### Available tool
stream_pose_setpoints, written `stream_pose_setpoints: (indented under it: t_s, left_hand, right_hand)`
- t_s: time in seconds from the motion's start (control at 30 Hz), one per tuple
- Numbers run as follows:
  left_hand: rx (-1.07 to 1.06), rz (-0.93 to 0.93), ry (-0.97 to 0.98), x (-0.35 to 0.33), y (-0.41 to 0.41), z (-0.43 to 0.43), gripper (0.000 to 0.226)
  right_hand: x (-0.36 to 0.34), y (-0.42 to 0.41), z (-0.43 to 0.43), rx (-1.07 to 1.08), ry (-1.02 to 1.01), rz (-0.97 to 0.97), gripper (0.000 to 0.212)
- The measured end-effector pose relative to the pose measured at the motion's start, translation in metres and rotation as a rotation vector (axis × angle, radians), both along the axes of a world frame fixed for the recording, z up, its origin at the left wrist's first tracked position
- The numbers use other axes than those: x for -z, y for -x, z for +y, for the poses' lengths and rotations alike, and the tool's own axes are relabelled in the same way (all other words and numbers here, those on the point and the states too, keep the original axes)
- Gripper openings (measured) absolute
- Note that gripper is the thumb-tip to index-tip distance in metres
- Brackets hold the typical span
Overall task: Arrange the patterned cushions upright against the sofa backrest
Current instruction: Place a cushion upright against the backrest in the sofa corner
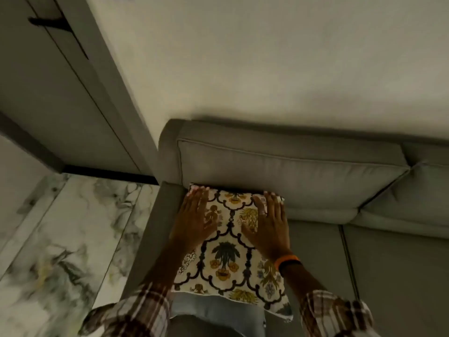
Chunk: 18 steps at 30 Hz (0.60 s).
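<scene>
One patterned cushion (230, 254), cream with dark scrollwork and yellow motifs, lies on the grey sofa seat at the left end, its far edge touching the base of the backrest (291, 176). My left hand (195, 216) rests flat on the cushion's upper left part, fingers spread. On the upper right part lies my right hand (269, 224), also flat with fingers apart, an orange and black band at its wrist. Neither hand grips the fabric. The cushion's near edge overhangs toward my legs.
The sofa's left armrest (150, 229) runs beside the cushion. A second backrest section (418, 190) and seat (401, 268) extend to the right. Marble-look floor (68, 239) lies left of the sofa, with a grey door (48, 93) and pale wall behind.
</scene>
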State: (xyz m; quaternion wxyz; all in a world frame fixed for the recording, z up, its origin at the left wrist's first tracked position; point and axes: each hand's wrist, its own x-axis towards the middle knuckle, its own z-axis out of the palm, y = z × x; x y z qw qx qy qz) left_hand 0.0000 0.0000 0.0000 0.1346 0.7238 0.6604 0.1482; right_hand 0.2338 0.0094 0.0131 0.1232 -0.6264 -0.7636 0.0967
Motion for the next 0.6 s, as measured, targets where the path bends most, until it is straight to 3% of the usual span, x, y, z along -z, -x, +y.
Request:
stream_pose_setpoints:
  t_s: [0.13, 0.23, 0.3, 0.43, 0.6]
  left_hand:
    - [-0.301, -0.127, 0.323, 0.055, 0.017, 0.005, 0.108]
    - [-0.532, -0.416, 0.558, 0.092, 0.015, 0.005, 0.113]
    - [-0.58, -0.559, 0.537, 0.102, 0.013, 0.004, 0.116]
    - [-0.581, -0.594, 0.403, 0.068, -0.02, 0.012, 0.102]
    - [-0.591, -0.666, 0.359, 0.032, -0.117, -0.002, 0.115]
  right_hand:
    - [0.046, -0.007, -0.003, 0.246, 0.274, 0.173, 0.102]
    - [0.08, -0.011, -0.005, 0.449, 0.428, 0.409, 0.098]
    - [0.086, -0.017, -0.007, 0.534, 0.47, 0.571, 0.094]
    - [0.084, -0.046, -0.011, 0.601, 0.439, 0.749, 0.088]
    - [0.071, -0.128, -0.033, 0.677, 0.348, 0.888, 0.087]
